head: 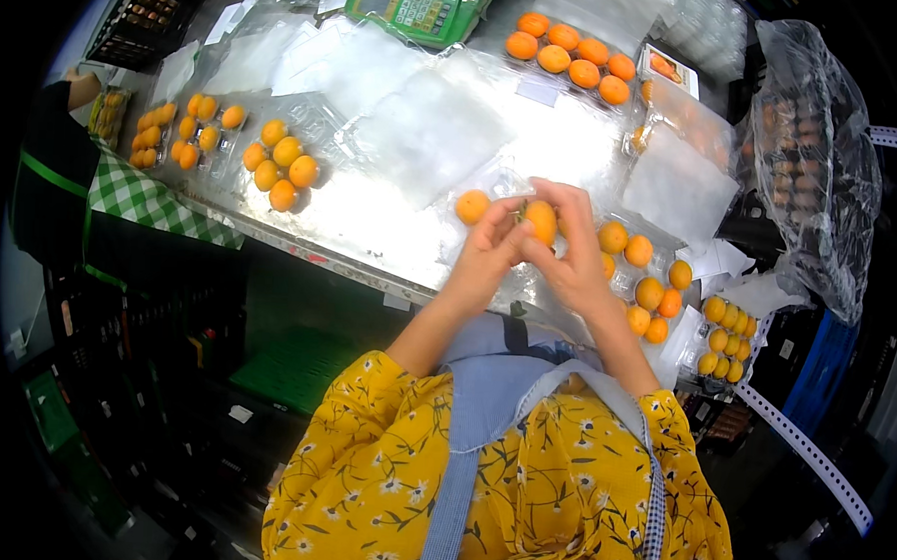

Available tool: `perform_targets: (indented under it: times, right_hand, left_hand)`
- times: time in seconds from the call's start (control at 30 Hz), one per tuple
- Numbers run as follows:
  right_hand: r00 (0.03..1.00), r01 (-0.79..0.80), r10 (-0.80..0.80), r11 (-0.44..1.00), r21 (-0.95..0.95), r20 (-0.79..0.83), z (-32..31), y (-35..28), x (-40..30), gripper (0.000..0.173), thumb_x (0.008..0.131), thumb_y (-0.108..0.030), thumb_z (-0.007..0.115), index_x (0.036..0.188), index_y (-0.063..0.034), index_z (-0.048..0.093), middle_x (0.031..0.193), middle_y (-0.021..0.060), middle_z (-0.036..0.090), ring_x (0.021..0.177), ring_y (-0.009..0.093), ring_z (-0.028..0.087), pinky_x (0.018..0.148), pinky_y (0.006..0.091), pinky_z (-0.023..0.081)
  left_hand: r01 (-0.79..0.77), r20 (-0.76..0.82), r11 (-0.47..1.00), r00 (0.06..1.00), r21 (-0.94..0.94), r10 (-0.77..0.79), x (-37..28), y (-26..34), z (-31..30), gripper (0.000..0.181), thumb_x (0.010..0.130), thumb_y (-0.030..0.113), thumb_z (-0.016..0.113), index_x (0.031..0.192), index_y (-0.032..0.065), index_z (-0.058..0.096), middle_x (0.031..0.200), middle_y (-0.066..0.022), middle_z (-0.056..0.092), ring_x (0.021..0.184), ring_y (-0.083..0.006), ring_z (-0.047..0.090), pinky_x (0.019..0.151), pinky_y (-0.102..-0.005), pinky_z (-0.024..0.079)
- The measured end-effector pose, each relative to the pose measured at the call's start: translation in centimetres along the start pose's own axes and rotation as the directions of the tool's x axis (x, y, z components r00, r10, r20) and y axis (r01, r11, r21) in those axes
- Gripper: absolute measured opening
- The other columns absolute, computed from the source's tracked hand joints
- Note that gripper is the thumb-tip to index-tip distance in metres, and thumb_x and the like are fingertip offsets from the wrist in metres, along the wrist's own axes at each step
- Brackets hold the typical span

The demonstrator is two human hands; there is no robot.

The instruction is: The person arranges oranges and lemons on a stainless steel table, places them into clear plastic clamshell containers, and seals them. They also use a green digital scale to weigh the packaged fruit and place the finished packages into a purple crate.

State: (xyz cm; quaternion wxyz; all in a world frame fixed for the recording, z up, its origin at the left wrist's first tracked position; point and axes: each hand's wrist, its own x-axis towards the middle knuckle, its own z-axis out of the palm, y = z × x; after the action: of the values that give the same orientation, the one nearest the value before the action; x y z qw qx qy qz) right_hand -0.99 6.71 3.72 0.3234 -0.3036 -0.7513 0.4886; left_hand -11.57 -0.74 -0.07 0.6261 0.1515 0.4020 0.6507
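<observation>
Between my left hand point(493, 242) and my right hand point(572, 244) is a small round orange-coloured fruit point(542, 222), gripped by the fingers of both. A bit of green stem shows at its left side. Directly left of my fingers, a similar fruit point(472, 207) sits on clear plastic. To the right of my right wrist, more of the fruits point(649, 293) lie in clear moulded plastic trays. My hands partly hide the fruit and packaging beneath them.
The metal table point(346, 223) carries a group of fruits point(279, 160), clear plastic sheets point(425, 121), a green scale point(423, 12) and a filled tray of oranger fruits point(583, 74). A plastic-wrapped crate point(806, 160) stands right. Another person's arm point(81, 90) is at far left.
</observation>
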Motion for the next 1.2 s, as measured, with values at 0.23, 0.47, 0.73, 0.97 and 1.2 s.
perform_targets:
  times: [0.23, 0.47, 0.73, 0.97, 1.2]
  right_hand:
    - [0.965, -0.251, 0.236, 0.957, 0.141, 0.117, -0.6, 1.2, -0.1, 0.034, 0.097, -0.028, 0.037, 0.100, -0.0003, 0.057, 0.096, 0.0103, 0.046, 0.085, 0.019, 0.051, 0.079, 0.0307, 0.043]
    - [0.935, -0.348, 0.319, 0.912, 0.216, 0.156, -1.5, 0.6, -1.1, 0.035, 0.095, -0.030, 0.042, 0.110, -0.0009, 0.055, 0.102, 0.0105, 0.053, 0.086, 0.017, 0.053, 0.078, 0.0280, 0.043]
    - [0.995, 0.001, 0.036, 0.934, -0.356, 0.098, -0.7, 0.7, -1.5, 0.037, 0.088, -0.028, 0.053, 0.115, -0.0036, 0.053, 0.096, 0.0166, 0.058, 0.090, 0.033, 0.055, 0.080, 0.0393, 0.043]
    - [0.982, -0.068, 0.113, 0.961, -0.269, 0.153, -1.7, 1.6, -1.8, 0.029, 0.092, -0.026, 0.048, 0.108, -0.0041, 0.058, 0.084, 0.0134, 0.060, 0.079, 0.030, 0.058, 0.069, 0.0374, 0.045]
    - [0.982, -0.100, 0.132, 0.970, -0.221, 0.138, -1.7, 1.0, -1.8, 0.030, 0.095, -0.025, 0.043, 0.103, -0.0024, 0.061, 0.086, 0.0135, 0.058, 0.078, 0.029, 0.058, 0.068, 0.0351, 0.045]
  left_hand:
    - [0.080, 0.035, 0.987, 0.996, 0.137, -0.086, -1.2, -0.2, 0.3, 0.039, 0.099, 0.035, 0.036, 0.122, 0.0044, 0.046, 0.102, -0.0085, 0.057, 0.090, -0.0168, 0.059, 0.073, -0.0283, 0.050]
    - [0.249, 0.064, 0.953, 0.968, -0.174, -0.241, -1.6, 0.5, 1.1, 0.051, 0.098, 0.045, 0.032, 0.119, 0.0009, 0.047, 0.102, -0.0118, 0.059, 0.082, -0.0195, 0.061, 0.069, -0.0276, 0.049]
    - [0.237, -0.036, 0.971, 0.971, -0.010, -0.237, -1.4, -0.1, 1.7, 0.056, 0.096, 0.052, 0.026, 0.121, 0.0058, 0.046, 0.107, -0.0103, 0.056, 0.094, -0.0149, 0.058, 0.075, -0.0295, 0.048]
    - [0.342, 0.060, 0.939, 0.939, -0.036, -0.340, -1.1, -0.6, 0.7, 0.060, 0.094, 0.059, 0.020, 0.102, 0.0083, 0.051, 0.078, -0.0041, 0.053, 0.067, -0.0142, 0.051, 0.061, -0.0279, 0.044]
    - [0.392, 0.069, 0.908, 0.920, -0.151, -0.385, -0.8, -0.2, 1.2, 0.065, 0.093, 0.061, 0.015, 0.089, 0.0075, 0.051, 0.063, -0.0015, 0.045, 0.057, -0.0135, 0.044, 0.054, -0.0264, 0.038]
